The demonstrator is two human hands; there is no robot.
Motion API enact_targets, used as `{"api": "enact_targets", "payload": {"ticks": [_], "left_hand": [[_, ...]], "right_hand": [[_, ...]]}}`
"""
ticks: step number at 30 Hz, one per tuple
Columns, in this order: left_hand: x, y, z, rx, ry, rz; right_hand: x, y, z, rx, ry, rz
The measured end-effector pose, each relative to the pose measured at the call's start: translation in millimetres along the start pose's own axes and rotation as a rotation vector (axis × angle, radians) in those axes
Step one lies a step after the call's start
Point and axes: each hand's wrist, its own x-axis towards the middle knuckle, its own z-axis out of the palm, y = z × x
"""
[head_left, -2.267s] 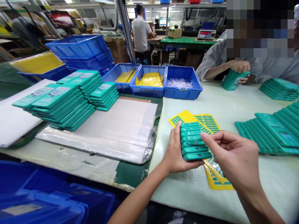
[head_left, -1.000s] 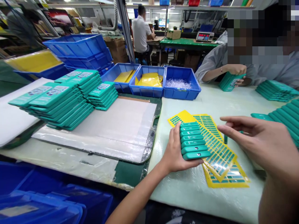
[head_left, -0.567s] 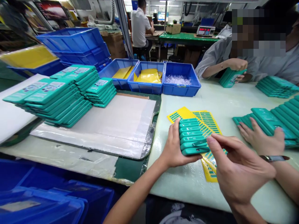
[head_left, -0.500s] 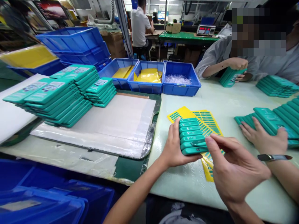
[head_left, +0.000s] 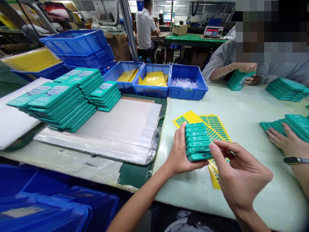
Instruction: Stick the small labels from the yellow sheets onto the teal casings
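Observation:
My left hand (head_left: pixel 180 154) grips a fanned stack of teal cases (head_left: pixel 197 140) from its left side, holding it on edge over the pale table. My right hand (head_left: pixel 238 174) is at the stack's right end, thumb pressed on the nearest case and fingers curled behind it. Yellow label sheets (head_left: pixel 212 127) with teal strips lie on the table under and behind the stack. What the right fingers pinch, if anything, is hidden.
Big stacks of teal cases (head_left: pixel 60 100) sit at the left beside a white sheet (head_left: pixel 120 127). Three blue bins (head_left: pixel 154 80) stand at the back. Another person's hand (head_left: pixel 285 143) with a wristband rests on teal cases at the right; a co-worker's hand (head_left: pixel 246 69) holds cases across the table.
My right hand came back from reaching right and closed on the stack's near end. The neighbour's hand slid its row of teal cases to the right. My left hand stayed put.

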Motion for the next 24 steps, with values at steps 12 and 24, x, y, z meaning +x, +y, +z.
{"api": "enact_targets", "payload": {"ticks": [12,24], "left_hand": [[0.9,-0.5,0.3,-0.003,0.007,0.024],[-0.1,-3.2,-2.9,0.002,-0.02,0.0]], "right_hand": [[-0.9,8.8,-3.5,-0.076,-0.095,-0.007],[116.5,96.3,4.0,-0.544,-0.472,0.072]]}}
